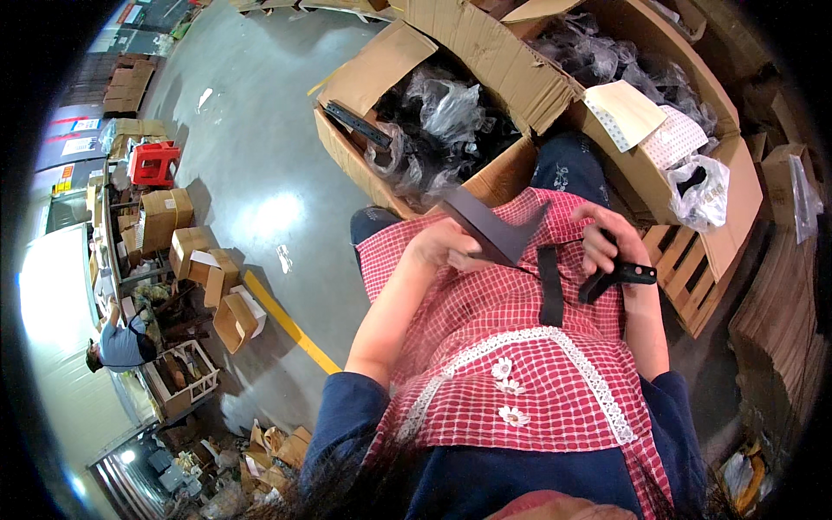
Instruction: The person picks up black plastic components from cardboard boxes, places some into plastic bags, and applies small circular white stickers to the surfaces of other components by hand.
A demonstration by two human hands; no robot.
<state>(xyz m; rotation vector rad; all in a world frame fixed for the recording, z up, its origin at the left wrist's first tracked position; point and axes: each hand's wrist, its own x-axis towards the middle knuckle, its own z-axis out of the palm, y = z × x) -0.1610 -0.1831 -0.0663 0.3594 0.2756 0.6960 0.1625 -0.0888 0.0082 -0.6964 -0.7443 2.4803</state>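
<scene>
My left hand [446, 245] is closed on the edge of a dark, flat plastic piece [494, 227] with a curved cut-out and a pointed corner, held above my lap. My right hand [600, 243] is wrapped round a black forked piece [637, 274] that has small holes along one arm. Motion blurs both hands a little. Between them, a black strip [550, 286] lies on my red checked apron [485, 303]. Just beyond my knees stands an open cardboard box [511, 173] with clear plastic bags [446, 106] and black parts inside.
A long black slotted part [357, 124] rests on that box's left edge. At right, a larger carton [732, 208] with bagged items stands by a wooden pallet [685, 273]. Stacked cardboard [780, 329] is further right. Across the floor are cartons, a red stool [154, 163] and another person [126, 340].
</scene>
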